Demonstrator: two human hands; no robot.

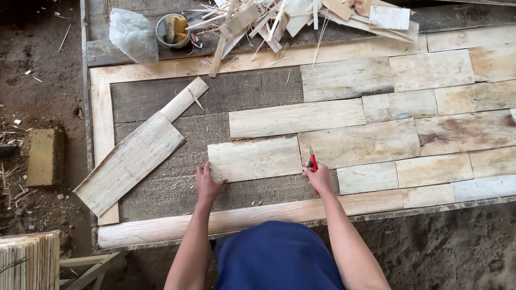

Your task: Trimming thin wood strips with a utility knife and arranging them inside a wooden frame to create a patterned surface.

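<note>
On the far left a tan block (45,157) lies on the dirt floor (37,80), and a stack of thin sheets (28,260) sits at the near left corner. The table (207,99) carries a dark board framed by pale strips. On its left part a long plank (129,163) lies slantwise, with a narrower strip (184,99) touching its far end. At the far edge sit a crumpled plastic bag (134,35), a small pot (173,29) and a heap of wood scraps (279,19).

The left hand (207,182) lies flat, fingers spread, pressing the near left corner of a pale wood piece (255,158). That piece lies just beyond both hands, between them, its long axis running left to right. The right hand (317,173) is closed around a red knife (313,166), held upright at the piece's right end, right at the seam where it meets the next piece (359,143). So the right hand is the one at the cutting edge, and the left hand steadies the other end. To the right, more pale pieces (430,134) lie in staggered rows, edge to edge, across the rest of the table.
</note>
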